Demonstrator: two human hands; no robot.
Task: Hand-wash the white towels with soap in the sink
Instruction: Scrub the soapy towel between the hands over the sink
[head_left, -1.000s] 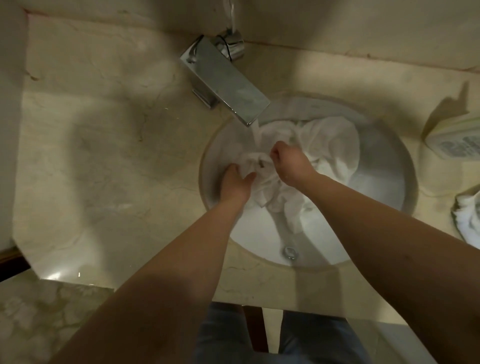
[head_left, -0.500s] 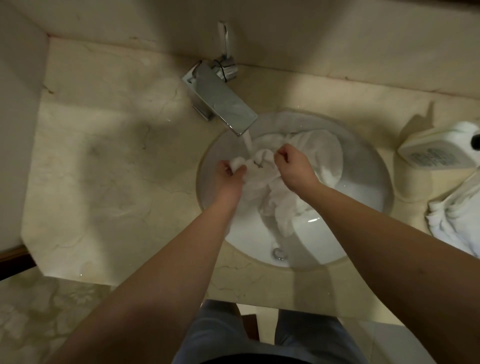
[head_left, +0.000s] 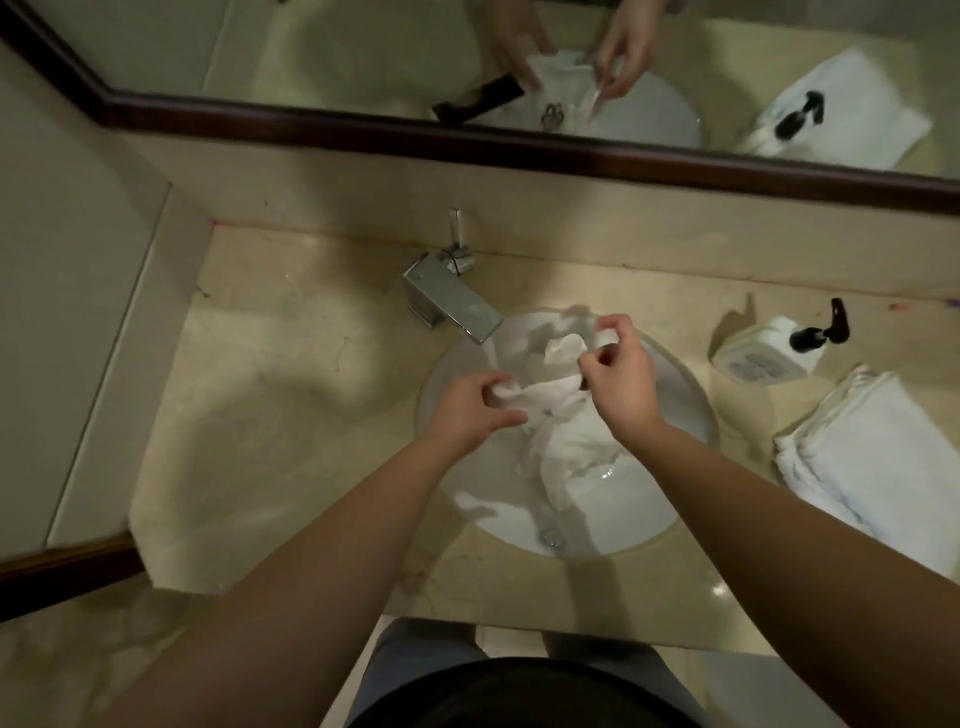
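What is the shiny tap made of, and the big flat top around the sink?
The tap looks like polished metal, perhaps chrome: its flat face is silvery and mirrors the light. The countertop looks like polished stone, maybe marble: it is cream with thin dark veins and a bright glint near the front edge. It could be an imitation; the picture cannot settle that.

Your left hand (head_left: 470, 402) and right hand (head_left: 618, 374) each grip the wet white towel (head_left: 563, 441) over the sink (head_left: 670, 499), beside the running faucet (head_left: 452, 306). Folded towels (head_left: 878, 462) lie near the soap dispenser (head_left: 769, 353).
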